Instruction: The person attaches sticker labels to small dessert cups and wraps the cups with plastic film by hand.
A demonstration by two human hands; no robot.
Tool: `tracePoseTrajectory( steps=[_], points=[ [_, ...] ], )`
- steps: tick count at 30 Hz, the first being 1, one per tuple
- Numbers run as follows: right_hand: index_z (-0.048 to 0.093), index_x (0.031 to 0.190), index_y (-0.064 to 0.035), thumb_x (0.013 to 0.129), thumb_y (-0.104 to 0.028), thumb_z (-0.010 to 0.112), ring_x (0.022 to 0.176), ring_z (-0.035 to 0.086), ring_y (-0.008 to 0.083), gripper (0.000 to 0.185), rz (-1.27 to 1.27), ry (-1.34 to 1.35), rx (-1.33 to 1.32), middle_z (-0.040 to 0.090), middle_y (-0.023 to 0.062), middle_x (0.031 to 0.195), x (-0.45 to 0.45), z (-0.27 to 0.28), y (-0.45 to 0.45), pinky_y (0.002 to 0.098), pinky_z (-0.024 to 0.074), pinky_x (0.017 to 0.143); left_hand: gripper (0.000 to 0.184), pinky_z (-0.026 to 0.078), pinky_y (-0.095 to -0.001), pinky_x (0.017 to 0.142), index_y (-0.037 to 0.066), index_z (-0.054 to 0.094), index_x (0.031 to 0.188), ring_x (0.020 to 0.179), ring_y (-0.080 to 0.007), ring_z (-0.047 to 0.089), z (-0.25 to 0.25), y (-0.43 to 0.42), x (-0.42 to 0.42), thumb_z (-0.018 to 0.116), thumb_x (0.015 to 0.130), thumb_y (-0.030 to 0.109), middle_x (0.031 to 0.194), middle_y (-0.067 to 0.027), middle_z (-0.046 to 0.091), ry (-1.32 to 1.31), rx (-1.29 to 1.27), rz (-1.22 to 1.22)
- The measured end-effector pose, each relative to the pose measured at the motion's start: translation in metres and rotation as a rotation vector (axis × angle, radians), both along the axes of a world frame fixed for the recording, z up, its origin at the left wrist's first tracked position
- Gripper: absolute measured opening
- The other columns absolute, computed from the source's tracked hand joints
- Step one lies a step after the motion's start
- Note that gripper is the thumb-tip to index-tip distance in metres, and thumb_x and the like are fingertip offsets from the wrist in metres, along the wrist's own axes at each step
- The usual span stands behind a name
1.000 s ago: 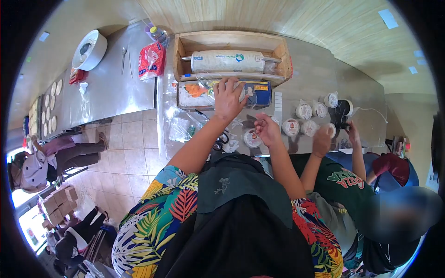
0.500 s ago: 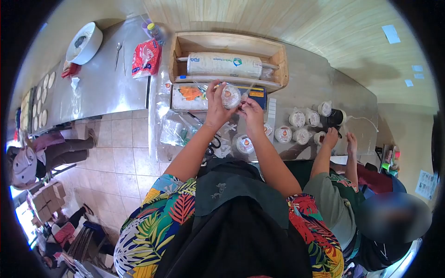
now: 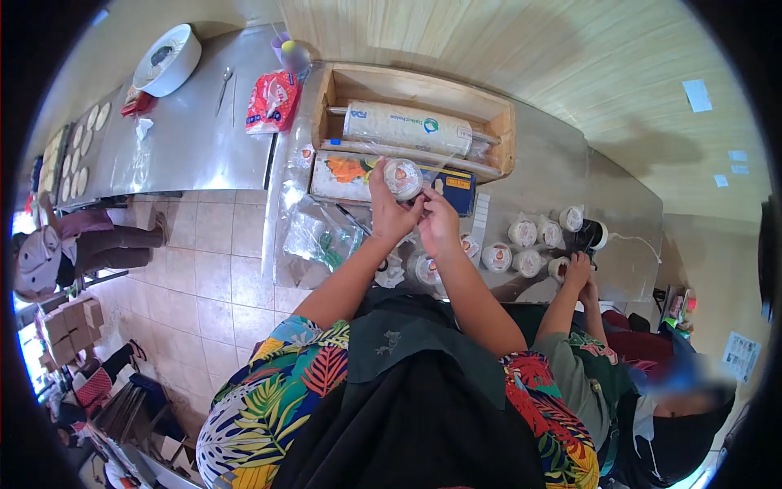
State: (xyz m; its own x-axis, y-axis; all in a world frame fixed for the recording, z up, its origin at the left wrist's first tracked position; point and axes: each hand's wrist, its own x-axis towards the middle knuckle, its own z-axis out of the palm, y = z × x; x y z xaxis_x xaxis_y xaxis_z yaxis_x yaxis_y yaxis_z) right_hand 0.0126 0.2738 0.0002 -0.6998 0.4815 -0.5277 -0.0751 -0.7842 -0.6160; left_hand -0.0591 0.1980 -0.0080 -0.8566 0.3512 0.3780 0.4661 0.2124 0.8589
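A round tub (image 3: 402,179) with a sticker on its lid sits in my left hand (image 3: 391,213), whose fingers curl around its left side. Clear plastic wrap clings to the tub. My right hand (image 3: 440,220) is closed at the tub's lower right edge, with its fingertips pinched on the wrap there. Behind both hands lies a long cling film box (image 3: 340,175) with an orange flower on it. Below my forearms are a clear plastic bag (image 3: 314,240), scissors partly hidden by my left arm, and a wrapped tub (image 3: 426,269) close to my right forearm.
A wooden box (image 3: 507,138) holds a large film roll (image 3: 407,129). Several wrapped tubs (image 3: 497,257) stand on the right, where a co-worker's hands (image 3: 578,273) work beside a black cup. On the left are a red packet (image 3: 273,102), a spoon (image 3: 224,88) and a white bowl (image 3: 171,61).
My right hand has drawn in against the tub, and the loose film stretched beside it shows less. The co-worker's hands have moved closer together. The view has shifted slightly.
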Motion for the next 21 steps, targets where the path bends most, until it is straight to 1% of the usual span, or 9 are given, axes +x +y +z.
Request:
tracePoseTrajectory(
  steps=[3, 5, 9, 11, 12, 14, 15, 20, 21],
  points=[
    [0.048, 0.121, 0.0031, 0.08, -0.002, 0.043, 0.102, 0.055, 0.0233, 0.042, -0.007, 0.017, -0.092, 0.057, 0.0113, 0.108, 0.004, -0.003, -0.002, 0.0374, 0.0431, 0.093, 0.094, 0.035, -0.0444, 0.096, -0.004, 0.023, 0.135, 0.112, -0.0407, 0.041, 0.005, -0.004, -0.009, 0.077, 0.06, 0.011, 0.121, -0.0256, 0.04, -0.032, 0.013, -0.004],
    [0.041, 0.127, 0.0021, 0.081, -0.004, 0.044, 0.107, 0.053, 0.0251, 0.046, 0.091, 0.119, -0.153, 0.057, 0.012, 0.11, 0.007, 0.007, -0.003, 0.0391, 0.0423, 0.095, 0.09, 0.038, -0.0439, 0.093, 0.0, 0.031, 0.134, 0.107, -0.04, 0.044, 0.016, -0.008, -0.02, 0.078, 0.058, 0.012, 0.115, -0.0242, 0.042, -0.064, -0.079, -0.081],
    [0.039, 0.13, 0.0017, 0.082, -0.006, 0.045, 0.109, 0.053, 0.026, 0.048, 0.184, 0.025, -0.093, 0.054, 0.0153, 0.119, 0.016, 0.013, 0.001, 0.0406, 0.0437, 0.094, 0.085, 0.04, -0.0434, 0.09, 0.003, 0.039, 0.131, 0.102, -0.0398, 0.045, 0.022, -0.013, -0.03, 0.078, 0.056, 0.011, 0.11, -0.0233, 0.043, 0.004, -0.202, -0.153],
    [0.043, 0.126, 0.002, 0.085, -0.007, 0.048, 0.104, 0.057, 0.026, 0.043, 0.22, -0.077, 0.08, 0.056, 0.0163, 0.116, 0.028, 0.018, 0.008, 0.0375, 0.049, 0.086, 0.082, 0.039, -0.0415, 0.093, 0.008, 0.043, 0.129, 0.106, -0.0387, 0.044, 0.025, -0.012, -0.031, 0.077, 0.054, 0.008, 0.111, -0.0227, 0.042, 0.001, -0.354, -0.18],
    [0.043, 0.126, 0.002, 0.085, -0.007, 0.048, 0.104, 0.057, 0.026, 0.043, 0.226, -0.075, 0.084, 0.056, 0.0163, 0.116, 0.033, 0.019, 0.014, 0.0375, 0.049, 0.086, 0.082, 0.039, -0.0415, 0.093, 0.008, 0.043, 0.129, 0.106, -0.0387, 0.044, 0.024, -0.012, -0.03, 0.077, 0.054, 0.008, 0.111, -0.0227, 0.042, 0.002, -0.351, -0.173],
    [0.049, 0.12, 0.0018, 0.086, -0.009, 0.049, 0.095, 0.061, 0.0245, 0.035, 0.251, -0.236, 0.265, 0.06, 0.0163, 0.11, 0.045, 0.019, 0.029, 0.0346, 0.0527, 0.077, 0.081, 0.04, -0.0408, 0.093, 0.008, 0.044, 0.127, 0.106, -0.039, 0.044, 0.019, -0.013, -0.028, 0.077, 0.053, 0.007, 0.112, -0.0223, 0.041, 0.028, -0.307, -0.157],
    [0.054, 0.112, 0.0003, 0.087, -0.008, 0.049, 0.087, 0.063, 0.021, 0.027, 0.196, -0.255, 0.26, 0.063, 0.0142, 0.102, 0.05, 0.022, 0.035, 0.0321, 0.0533, 0.073, 0.081, 0.04, -0.0408, 0.093, 0.008, 0.044, 0.127, 0.106, -0.039, 0.044, 0.021, -0.014, -0.027, 0.077, 0.053, 0.007, 0.112, -0.0223, 0.041, 0.029, -0.302, -0.149],
    [0.058, 0.105, -0.0025, 0.088, -0.007, 0.05, 0.081, 0.063, 0.0157, 0.02, 0.141, -0.33, 0.4, 0.065, 0.0104, 0.095, 0.059, 0.03, 0.071, 0.028, 0.0521, 0.067, 0.079, 0.04, -0.0409, 0.092, 0.008, 0.046, 0.125, 0.106, -0.039, 0.043, 0.03, -0.022, -0.02, 0.078, 0.053, 0.006, 0.112, -0.0218, 0.04, -0.022, -0.293, -0.161],
    [0.059, 0.105, -0.0027, 0.088, -0.007, 0.05, 0.08, 0.062, 0.0146, 0.019, 0.126, -0.338, 0.476, 0.065, 0.0095, 0.094, 0.056, 0.032, 0.077, 0.0272, 0.0515, 0.066, 0.079, 0.04, -0.0409, 0.092, 0.008, 0.046, 0.125, 0.106, -0.039, 0.043, 0.028, -0.023, -0.018, 0.078, 0.053, 0.006, 0.112, -0.0218, 0.04, -0.02, -0.29, -0.155]
  ],
)
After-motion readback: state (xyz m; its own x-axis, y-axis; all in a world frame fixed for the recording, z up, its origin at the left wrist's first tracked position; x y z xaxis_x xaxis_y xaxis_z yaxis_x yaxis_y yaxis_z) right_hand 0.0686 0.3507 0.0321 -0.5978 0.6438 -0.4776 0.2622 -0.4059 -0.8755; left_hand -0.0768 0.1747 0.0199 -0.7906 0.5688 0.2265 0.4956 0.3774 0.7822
